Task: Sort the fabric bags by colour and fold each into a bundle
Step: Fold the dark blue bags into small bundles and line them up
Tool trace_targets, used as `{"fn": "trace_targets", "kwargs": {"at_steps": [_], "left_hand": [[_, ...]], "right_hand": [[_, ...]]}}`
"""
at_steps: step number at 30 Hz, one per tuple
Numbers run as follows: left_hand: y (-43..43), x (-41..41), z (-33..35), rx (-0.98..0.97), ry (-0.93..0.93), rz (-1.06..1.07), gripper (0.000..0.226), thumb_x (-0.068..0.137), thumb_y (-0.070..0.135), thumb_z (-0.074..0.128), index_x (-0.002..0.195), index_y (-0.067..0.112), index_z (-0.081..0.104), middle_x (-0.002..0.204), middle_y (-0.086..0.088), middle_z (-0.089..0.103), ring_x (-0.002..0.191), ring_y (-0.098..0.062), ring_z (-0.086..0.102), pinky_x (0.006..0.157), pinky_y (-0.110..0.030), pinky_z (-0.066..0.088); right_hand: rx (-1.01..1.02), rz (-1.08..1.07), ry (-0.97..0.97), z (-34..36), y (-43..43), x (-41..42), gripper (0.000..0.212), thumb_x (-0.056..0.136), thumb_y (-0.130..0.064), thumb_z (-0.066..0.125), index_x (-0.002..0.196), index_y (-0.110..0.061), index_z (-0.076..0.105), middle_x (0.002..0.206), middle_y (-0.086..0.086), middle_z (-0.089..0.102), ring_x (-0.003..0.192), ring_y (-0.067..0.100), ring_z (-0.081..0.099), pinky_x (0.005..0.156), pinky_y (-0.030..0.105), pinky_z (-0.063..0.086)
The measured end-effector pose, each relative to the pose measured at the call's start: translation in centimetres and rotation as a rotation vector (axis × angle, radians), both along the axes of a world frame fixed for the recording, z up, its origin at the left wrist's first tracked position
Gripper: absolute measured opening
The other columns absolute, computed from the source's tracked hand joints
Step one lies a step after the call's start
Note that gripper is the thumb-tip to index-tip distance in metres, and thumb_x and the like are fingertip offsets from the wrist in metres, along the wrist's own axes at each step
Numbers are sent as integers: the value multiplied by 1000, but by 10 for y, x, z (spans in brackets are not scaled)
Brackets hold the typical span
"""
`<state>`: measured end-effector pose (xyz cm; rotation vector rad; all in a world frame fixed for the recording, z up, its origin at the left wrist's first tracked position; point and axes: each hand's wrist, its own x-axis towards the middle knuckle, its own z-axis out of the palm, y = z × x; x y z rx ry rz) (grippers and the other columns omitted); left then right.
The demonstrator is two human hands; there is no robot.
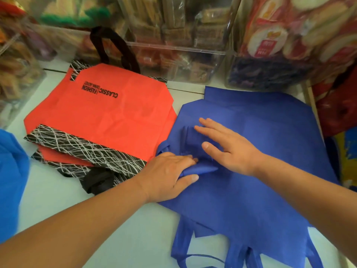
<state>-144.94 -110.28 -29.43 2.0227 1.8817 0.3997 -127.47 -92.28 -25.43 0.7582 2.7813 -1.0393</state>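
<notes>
My left hand (170, 174) pinches a rolled-up fold of the blue bag (270, 151), thumb below the roll and fingers curled over it, at the bag's left edge. My right hand (229, 147) lies just beside it, flat on the same bag with fingers straight and spread, holding nothing. The blue bag lies spread over the right half of the table (58, 192), with its handles (180, 246) trailing toward me. Left of it, edges touching, lies the orange bag (108, 113), with black scribble-patterned trim and "CLASSIC FASHION" in black print; one black handle (114, 47) stands up at its far side. A lighter blue cloth (9, 171) shows at the left edge. The table is pale, and clear plastic boxes (173, 55) of packaged goods line its back.
</notes>
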Motion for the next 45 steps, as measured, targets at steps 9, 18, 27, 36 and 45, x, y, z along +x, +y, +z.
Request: {"fn": "trace_targets", "kwargs": {"at_steps": [9,18,27,36,45], "left_hand": [[52,-15,10,-42,-308,227,31,101,53,44,102,23,54,103,11,51,86,-16,56,78,-44,49],[85,-18,-11,-8,-491,534,27,100,32,63,83,15,52,78,5,48,69,-10,43,65,-26,33],[81,-20,-30,116,-115,466,60,95,61,43,141,26,60,118,4,59,104,-21,56,87,-42,52],[76,-14,-37,195,27,456,48,103,47,39,134,22,66,119,4,63,98,-26,57,83,-44,50],[57,-2,-23,184,-137,386,47,101,43,41,125,12,65,122,-2,68,106,-30,65,87,-51,53]], "right_hand": [[-530,-345,52,-10,2,-17,51,101,-68,32,143,-47,52,151,-33,43,142,-8,36,121,25,24],[-444,-563,268,-32,-1,-25,13,103,-39,57,115,-40,63,106,-16,72,102,5,68,93,35,57],[-284,-611,324,-44,-2,-27,15,96,-27,71,110,-31,73,106,-15,70,100,7,65,87,26,56],[-180,-608,-252,-13,2,-44,43,101,-59,46,129,-27,55,103,-2,61,96,22,57,75,32,44],[-663,-810,64,-1,-18,-30,43,79,-58,73,107,-27,62,114,4,69,105,22,70,94,46,59]]}}
